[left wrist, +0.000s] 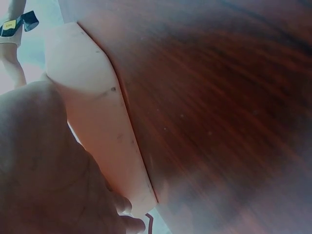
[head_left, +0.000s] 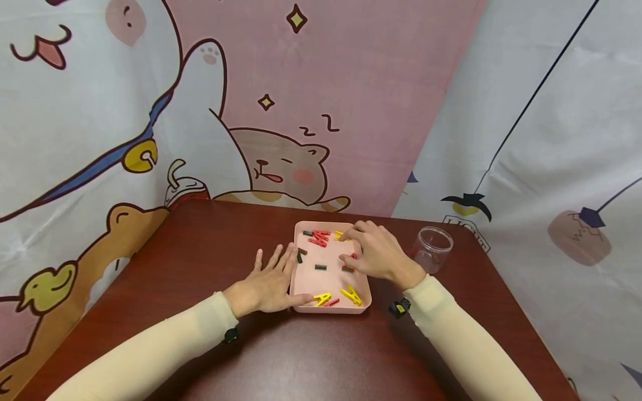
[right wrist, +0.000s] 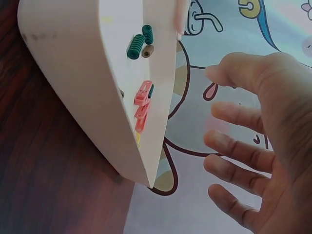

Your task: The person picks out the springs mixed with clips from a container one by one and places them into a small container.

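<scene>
A pale pink tray (head_left: 308, 281) holds red clothespins (head_left: 318, 238), yellow clothespins (head_left: 352, 295) and dark green springs (head_left: 321, 267). In the right wrist view, two green springs (right wrist: 136, 47) lie beside a small brown piece (right wrist: 147, 51) with a hole. My left hand (head_left: 271, 284) rests against the tray's left edge, fingers spread and straight, thumb over the near left corner. Above the tray's right side hovers my right hand (head_left: 376, 250), its fingers apart and loosely bent, with nothing between them. It partly hides a yellow clothespin and a red one underneath.
A clear, open-topped plastic jar (head_left: 432, 248) stands on the table right of the tray, behind my right wrist. The dark brown wooden table (head_left: 220, 250) meets a cartoon-printed cloth (head_left: 361, 111) at the back and sides.
</scene>
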The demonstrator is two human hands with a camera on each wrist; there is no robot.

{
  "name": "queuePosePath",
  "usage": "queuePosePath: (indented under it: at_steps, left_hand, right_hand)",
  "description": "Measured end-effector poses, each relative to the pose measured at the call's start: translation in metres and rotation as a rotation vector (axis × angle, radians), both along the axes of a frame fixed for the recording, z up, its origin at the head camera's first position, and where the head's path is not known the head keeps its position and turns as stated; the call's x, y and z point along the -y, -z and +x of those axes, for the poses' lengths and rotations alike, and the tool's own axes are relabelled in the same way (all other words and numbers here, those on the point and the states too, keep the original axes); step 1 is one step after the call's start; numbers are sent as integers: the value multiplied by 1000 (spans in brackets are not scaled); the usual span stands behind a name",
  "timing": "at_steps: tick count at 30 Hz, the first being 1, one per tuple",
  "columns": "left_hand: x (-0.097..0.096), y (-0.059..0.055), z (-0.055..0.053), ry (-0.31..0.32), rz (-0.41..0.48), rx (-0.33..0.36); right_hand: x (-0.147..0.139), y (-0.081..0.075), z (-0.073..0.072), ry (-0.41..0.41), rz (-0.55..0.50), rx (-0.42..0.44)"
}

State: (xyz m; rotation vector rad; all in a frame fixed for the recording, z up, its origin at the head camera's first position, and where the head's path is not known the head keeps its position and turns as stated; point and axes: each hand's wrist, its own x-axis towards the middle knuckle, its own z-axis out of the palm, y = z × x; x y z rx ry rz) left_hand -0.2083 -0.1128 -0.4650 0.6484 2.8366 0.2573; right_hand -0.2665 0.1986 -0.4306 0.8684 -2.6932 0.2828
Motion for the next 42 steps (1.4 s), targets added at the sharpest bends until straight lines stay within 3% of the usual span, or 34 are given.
queuePosePath:
  at_steps: [17,42]
  left_hand:
    - [0,0,-2,0,6,-2]
    - [0,-2,1,6,3,-1]
  right_hand:
    - [20,1,-10,-2,2,100]
    - [56,8,-24,-82,163,279]
